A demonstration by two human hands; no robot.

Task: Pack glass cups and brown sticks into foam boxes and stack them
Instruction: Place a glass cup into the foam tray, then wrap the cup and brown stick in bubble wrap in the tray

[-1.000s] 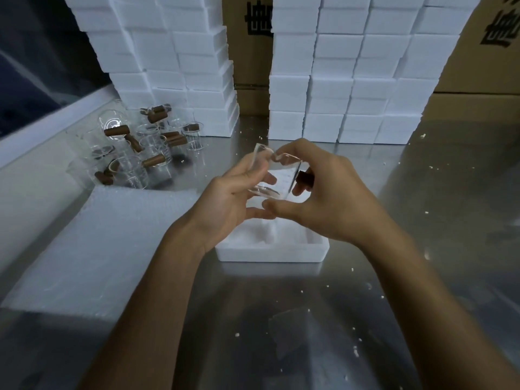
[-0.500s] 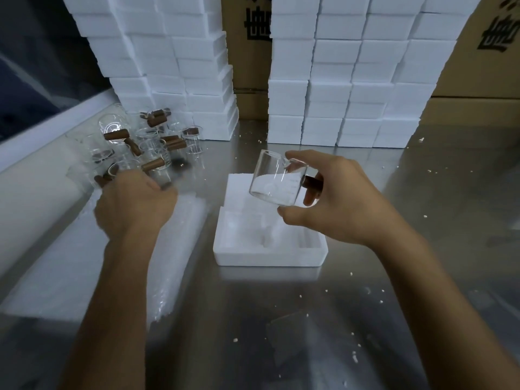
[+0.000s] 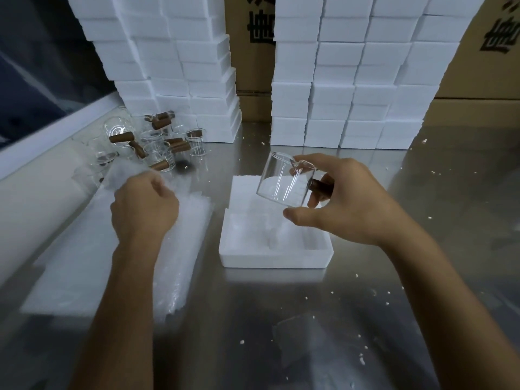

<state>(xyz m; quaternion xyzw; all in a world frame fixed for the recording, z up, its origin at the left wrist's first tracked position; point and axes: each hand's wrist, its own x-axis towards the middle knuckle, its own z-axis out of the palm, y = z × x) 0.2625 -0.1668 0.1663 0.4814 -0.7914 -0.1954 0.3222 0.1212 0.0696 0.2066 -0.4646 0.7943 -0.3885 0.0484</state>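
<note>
Stacked foam boxes (image 3: pixel 351 88) stand at twelve o'clock, packing sheets (image 3: pixel 118 254) lie at nine. An open foam box (image 3: pixel 274 258) sits at centre, nothing visibly in it. The right hand (image 3: pixel 346 204) holds a glass cup (image 3: pixel 285 182) tilted above it, fingers around its brown stick (image 3: pixel 322 186) handle. The left hand (image 3: pixel 143 204) is curled over the sheets — whether it pinches one, I cannot tell. Judged light, rigid, slick, breakable — support handle and base.

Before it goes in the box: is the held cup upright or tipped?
Tipped: the glass cup leans in the right hand above the open foam box.
</note>
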